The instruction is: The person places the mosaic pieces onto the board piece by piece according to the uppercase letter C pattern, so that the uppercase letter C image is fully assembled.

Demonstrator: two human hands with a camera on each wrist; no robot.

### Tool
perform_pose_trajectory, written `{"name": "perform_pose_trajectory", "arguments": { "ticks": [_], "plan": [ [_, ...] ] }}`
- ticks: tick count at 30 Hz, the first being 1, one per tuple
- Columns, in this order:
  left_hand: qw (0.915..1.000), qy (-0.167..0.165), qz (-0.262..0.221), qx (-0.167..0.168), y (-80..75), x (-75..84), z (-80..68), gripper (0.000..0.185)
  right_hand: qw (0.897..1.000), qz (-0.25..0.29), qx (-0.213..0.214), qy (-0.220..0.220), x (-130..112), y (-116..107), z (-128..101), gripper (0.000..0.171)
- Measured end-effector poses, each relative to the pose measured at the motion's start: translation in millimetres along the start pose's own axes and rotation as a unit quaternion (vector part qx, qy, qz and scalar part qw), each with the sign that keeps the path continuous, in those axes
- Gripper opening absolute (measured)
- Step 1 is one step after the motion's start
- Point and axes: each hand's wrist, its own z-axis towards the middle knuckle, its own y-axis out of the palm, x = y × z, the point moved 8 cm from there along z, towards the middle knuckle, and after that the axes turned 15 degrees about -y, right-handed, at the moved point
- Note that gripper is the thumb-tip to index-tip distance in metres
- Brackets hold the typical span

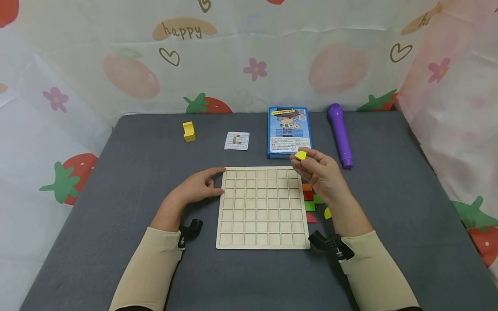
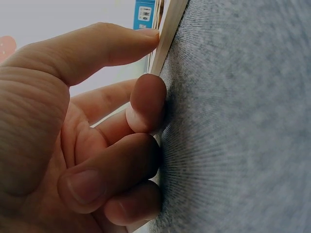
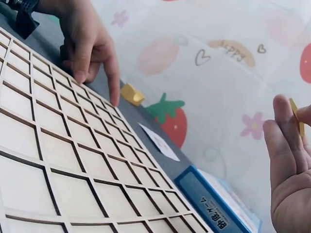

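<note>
A wooden grid board [image 1: 262,207] lies flat on the grey table, its cells bare. My left hand [image 1: 215,181] rests against the board's left edge near the top corner, index finger stretched along the rim [image 2: 170,29] and the other fingertips [image 2: 148,99] pressed against its side. My right hand [image 1: 307,163] hovers over the board's top right corner and pinches a small yellow piece [image 1: 300,155] at its fingertips. The right wrist view shows that piece [image 3: 297,116] edge-on between the fingers, with the left hand [image 3: 92,53] across the board [image 3: 73,160].
Loose orange, red, green and yellow pieces [image 1: 311,201] lie beside the board's right edge, partly under my right wrist. At the back stand a yellow block [image 1: 188,131], a pattern card [image 1: 237,141], a blue box [image 1: 289,131] and a purple marker [image 1: 339,134]. Printed cloth walls surround the table.
</note>
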Motion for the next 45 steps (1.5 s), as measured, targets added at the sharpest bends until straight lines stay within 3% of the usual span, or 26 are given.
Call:
{"name": "perform_pose_trajectory", "arguments": {
  "ticks": [8,15,22,27,32,35,39,45],
  "plan": [
    [1.0000,-0.002,-0.003,-0.002,1.3,-2.1,1.4,0.071,0.997,-0.026,-0.011,0.065,12,4,-3,0.050],
    [0.9999,-0.007,-0.014,-0.005,1.0,-0.8,0.4,0.071,0.993,0.022,-0.035,0.113,18,17,-8,0.053],
    [0.9999,0.000,-0.011,-0.005,1.2,-1.2,1.0,0.071,0.983,0.111,-0.007,0.145,21,26,-12,0.056],
    [0.9999,-0.002,-0.010,-0.005,1.4,-0.2,0.6,0.070,0.981,0.107,0.023,0.162,24,25,-14,0.048],
    [1.0000,-0.005,-0.006,-0.004,0.7,0.5,0.5,0.070,0.989,-0.015,0.011,0.145,22,22,-13,0.045],
    [1.0000,-0.006,-0.003,-0.002,1.3,0.5,0.7,0.070,0.984,-0.129,-0.002,0.125,22,17,-12,0.046],
    [1.0000,-0.005,-0.003,-0.001,1.4,0.8,0.3,0.070,0.955,-0.281,-0.019,0.090,22,12,-9,0.041],
    [0.9999,-0.006,-0.007,-0.004,1.3,1.5,-0.9,0.070,0.891,-0.448,-0.074,0.029,27,19,-10,0.031]
  ]
}}
